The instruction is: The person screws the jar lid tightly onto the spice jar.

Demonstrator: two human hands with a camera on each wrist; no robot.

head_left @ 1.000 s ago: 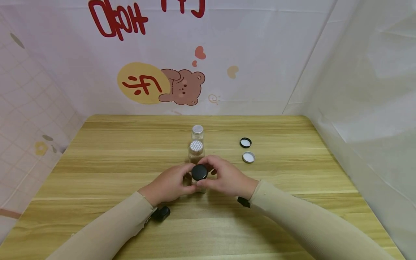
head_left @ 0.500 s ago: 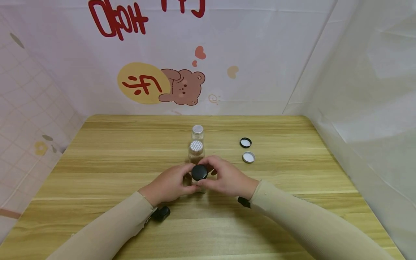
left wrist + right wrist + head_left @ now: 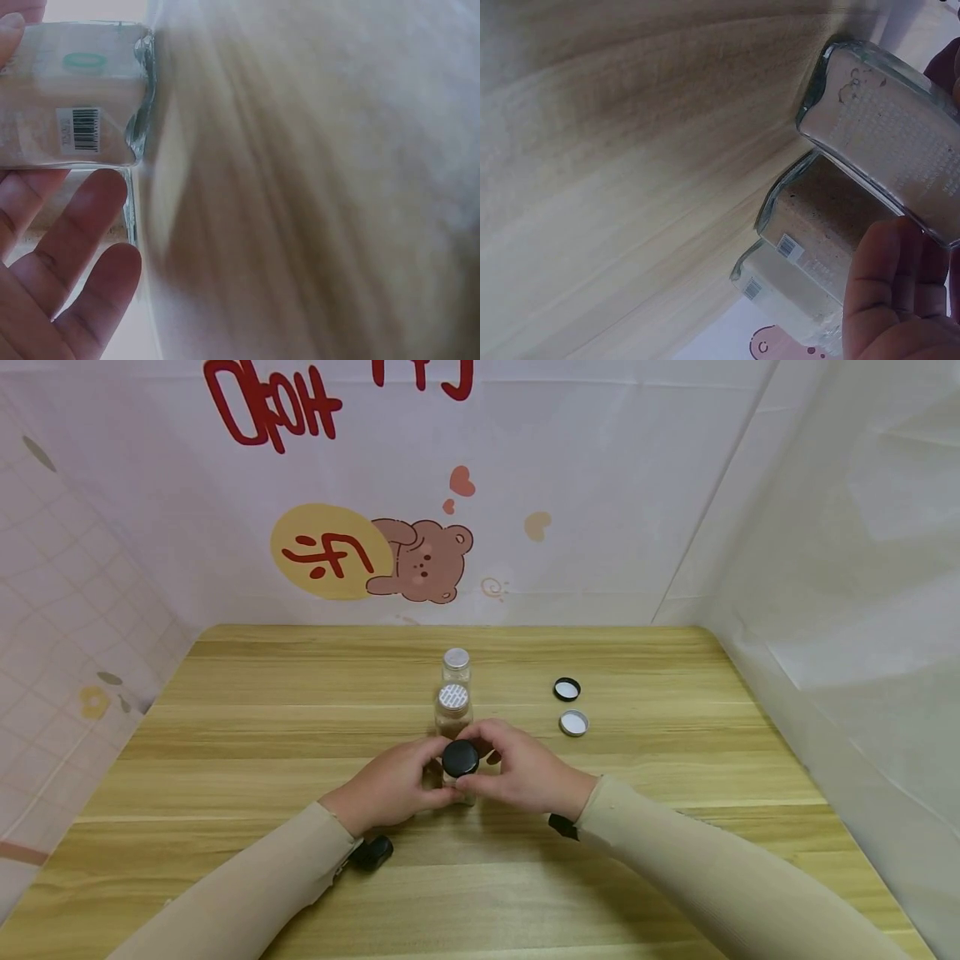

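Observation:
A square-sided glass jar [image 3: 892, 127] stands on the table with a black lid [image 3: 460, 757] on top. My left hand [image 3: 390, 781] grips the jar from the left, thumb and forefinger close under the lid; its other fingers [image 3: 109, 202] are apart from the glass. From the right, my right hand [image 3: 517, 770] pinches the lid's edge between thumb and fingers. A barcode label [image 3: 81, 129] shows on the jar's side in the left wrist view. Behind it stand a jar with brownish contents and a patterned seal [image 3: 453, 697], and a smaller jar with a silvery top [image 3: 456, 658].
Right of the jars, a black lid [image 3: 567, 689] and a silver lid [image 3: 573, 723] lie with their white insides up. A printed sheet [image 3: 600, 485] hangs behind the wooden table [image 3: 300, 693], and white sheeting [image 3: 862, 568] borders its right side.

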